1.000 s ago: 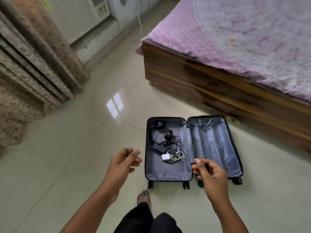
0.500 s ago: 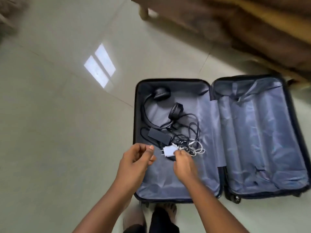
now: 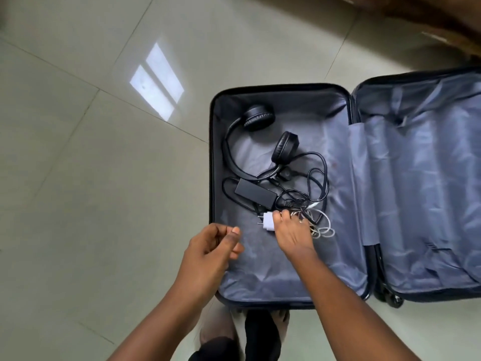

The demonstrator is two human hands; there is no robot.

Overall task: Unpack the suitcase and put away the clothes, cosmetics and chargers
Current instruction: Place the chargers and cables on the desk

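A dark suitcase [image 3: 212, 157] lies open flat on the floor, both halves lined in grey. Its left half holds black headphones [image 3: 257, 118], a black power adapter [image 3: 256, 192] with tangled black cable [image 3: 316, 178], a white charger plug [image 3: 268, 221] and a coiled white cable [image 3: 324, 227]. My right hand [image 3: 292, 234] reaches into that half, fingers curled into the cables just right of the white plug. My left hand [image 3: 210, 254] hovers over the suitcase's left rim, loosely curled and holding nothing. The right half [image 3: 421, 188] holds only lining.
Pale glossy floor tiles [image 3: 91, 178] spread to the left with a window reflection. A wooden bed frame [image 3: 442, 19] crosses the top right corner. My feet [image 3: 216, 327] stand at the suitcase's near edge.
The view has dropped from the room onto the suitcase. My right hand has gone down to the white plug and closed its fingers into the cables; my left hand has stayed at the left rim.
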